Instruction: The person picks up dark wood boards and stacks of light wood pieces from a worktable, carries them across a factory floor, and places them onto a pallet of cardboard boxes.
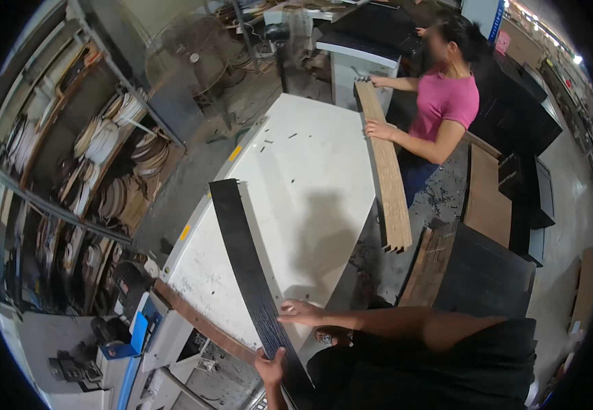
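A long black board (242, 263) lies slantwise over the white table top (317, 157), its near end reaching past the table edge toward my body. My left hand (269, 367) grips that near end, thumb on top and fingers at the left edge. Higher up, my right hand (301, 313) is at the board's right edge, fingertips touching it and a gap between thumb and fingers. Fine streaks run along the near part of the board. Small dark scraps (269, 141) are scattered on the table.
Across the table a person in a pink shirt (450, 99) holds a bundle of long wood-grain boards (382, 160). A stack of dark boards (484, 270) stands at right. Shelves with coiled edging strips (105, 133) line the left, near a fan (190, 58) and a blue-trimmed machine (132, 335).
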Motion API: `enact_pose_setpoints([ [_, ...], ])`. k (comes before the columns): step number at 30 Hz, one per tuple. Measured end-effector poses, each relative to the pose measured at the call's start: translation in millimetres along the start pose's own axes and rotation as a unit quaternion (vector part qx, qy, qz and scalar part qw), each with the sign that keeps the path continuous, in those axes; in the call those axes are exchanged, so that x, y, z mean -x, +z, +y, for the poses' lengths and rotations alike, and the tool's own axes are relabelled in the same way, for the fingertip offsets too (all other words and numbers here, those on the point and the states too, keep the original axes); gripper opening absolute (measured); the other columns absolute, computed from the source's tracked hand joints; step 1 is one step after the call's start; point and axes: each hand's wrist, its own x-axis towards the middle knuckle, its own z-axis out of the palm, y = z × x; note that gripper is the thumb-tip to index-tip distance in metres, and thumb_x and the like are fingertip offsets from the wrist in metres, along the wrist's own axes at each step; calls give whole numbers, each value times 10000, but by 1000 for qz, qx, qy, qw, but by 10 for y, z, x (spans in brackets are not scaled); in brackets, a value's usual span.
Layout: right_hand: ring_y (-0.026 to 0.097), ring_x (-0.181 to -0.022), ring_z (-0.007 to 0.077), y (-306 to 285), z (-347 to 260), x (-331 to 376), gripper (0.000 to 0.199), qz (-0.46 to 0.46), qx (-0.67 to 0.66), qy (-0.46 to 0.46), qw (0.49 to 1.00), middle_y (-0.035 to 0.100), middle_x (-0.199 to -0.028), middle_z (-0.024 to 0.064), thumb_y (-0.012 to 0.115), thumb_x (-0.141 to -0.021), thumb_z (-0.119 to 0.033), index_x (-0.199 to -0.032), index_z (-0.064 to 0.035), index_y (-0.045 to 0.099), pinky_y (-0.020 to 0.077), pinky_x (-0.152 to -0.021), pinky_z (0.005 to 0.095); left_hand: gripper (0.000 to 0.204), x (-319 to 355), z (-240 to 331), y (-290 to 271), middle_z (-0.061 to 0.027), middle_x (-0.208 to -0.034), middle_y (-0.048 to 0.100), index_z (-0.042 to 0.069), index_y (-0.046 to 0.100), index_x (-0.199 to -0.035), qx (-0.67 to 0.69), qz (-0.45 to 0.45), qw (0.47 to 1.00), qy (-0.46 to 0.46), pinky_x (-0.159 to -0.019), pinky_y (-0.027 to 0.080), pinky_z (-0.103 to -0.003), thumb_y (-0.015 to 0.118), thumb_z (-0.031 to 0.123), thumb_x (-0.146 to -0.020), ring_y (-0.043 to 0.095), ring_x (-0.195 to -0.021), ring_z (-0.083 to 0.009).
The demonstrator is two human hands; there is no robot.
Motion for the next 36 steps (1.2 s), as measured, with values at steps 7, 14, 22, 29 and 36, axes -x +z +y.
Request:
enact_pose_setpoints([
  [7,705,-1041,251,-2075,-504,1132,403,165,111,-127,972,700,-1105,125,728,-977,-342,-1219,-34,640,544,-907,398,402,-812,203,1171,-100,-908,741,-48,666,-980,-34,-10,999,17,-758,554,-325,921,211,-809,671,-797,-166],
  [14,576,-1289,360,-3758,-126,1599,615,479,181,-14,859,588,-1353,223,765,-933,-376,-1372,-9,541,482,-1042,443,514,-1917,613,2531,-133,-844,753,-42,689,-999,-174,-6,982,72,-715,558,-365,932,344,-760,718,-781,-224],
  [22,336,-1487,442,-4167,777,999,1127,366,25,-14,930,315,-1602,292,826,-822,-508,-1613,6,210,309,-1230,469,655,-2726,1668,4611,-214,-823,728,19,639,-941,-398,27,909,117,-738,565,-523,868,596,-731,724,-841,-447],
  [29,294,-1505,430,-4047,544,987,1126,392,70,23,917,272,-1621,277,763,-885,-460,-1653,-46,51,308,-1223,510,521,-2717,2148,5639,-254,-915,737,30,640,-1011,-417,-11,899,136,-806,563,-547,746,525,-888,712,-897,-481],
  [36,260,-1536,421,-4020,435,969,1088,390,27,35,920,256,-1641,281,773,-880,-368,-1646,-24,82,265,-1255,470,562,-2607,1840,5602,-270,-1191,698,150,568,-1446,-309,-165,912,212,-920,525,-570,396,540,-1079,654,-1087,-498],
])
